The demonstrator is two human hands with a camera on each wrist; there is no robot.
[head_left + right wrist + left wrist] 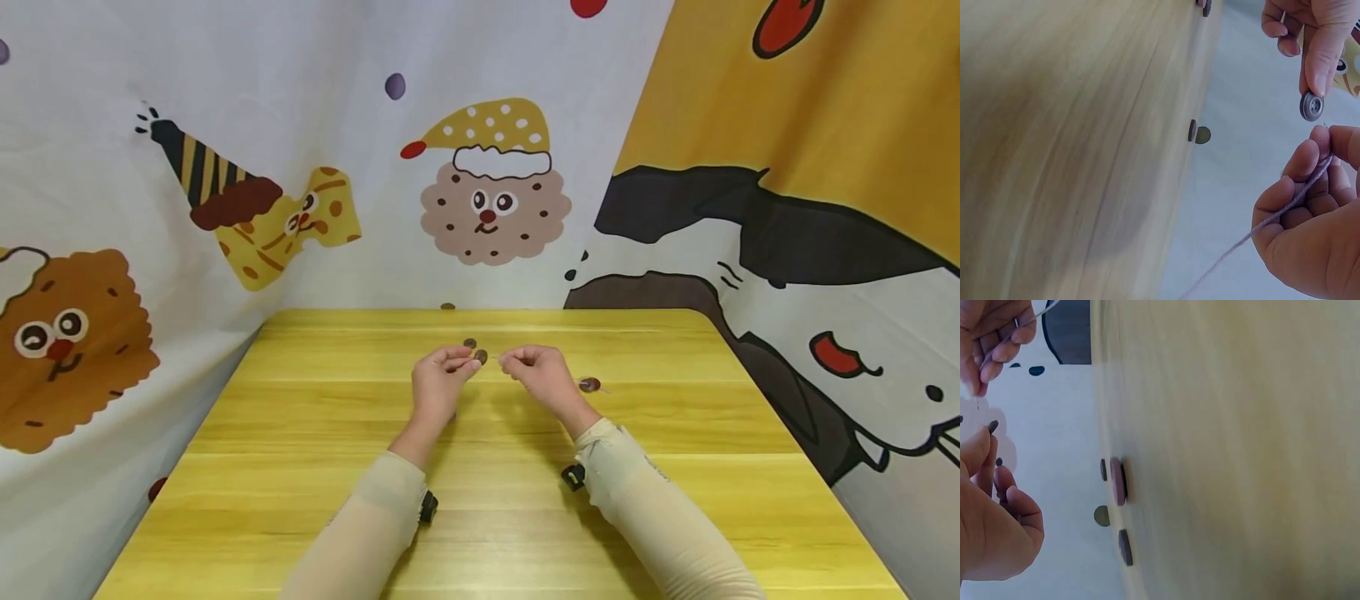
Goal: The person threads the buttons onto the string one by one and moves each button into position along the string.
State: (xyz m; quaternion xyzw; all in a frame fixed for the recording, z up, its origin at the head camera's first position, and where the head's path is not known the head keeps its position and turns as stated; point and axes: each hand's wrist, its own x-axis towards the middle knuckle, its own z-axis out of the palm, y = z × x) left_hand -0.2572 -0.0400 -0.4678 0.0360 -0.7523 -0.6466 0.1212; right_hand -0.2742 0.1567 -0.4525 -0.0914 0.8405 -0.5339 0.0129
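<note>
Between thumb and forefinger my left hand [437, 390] pinches a dark round button [1312, 106] with small holes, held up above the table. Facing it, my right hand [1316, 219] pinches the end of a pale purple thread [1235, 247], which runs across the curled fingers and hangs down. A thin tip [977, 404] sticks out from the right fingertips towards the button; whether it is a needle, I cannot tell. Button and tip are a small gap apart in the right wrist view.
On the wooden table [480, 517] another dark button [469, 342] lies just behind my left hand. To the right is a reddish-brown disc [590, 384] with a pale strand by it. A printed cloth [337, 67] hangs behind the table.
</note>
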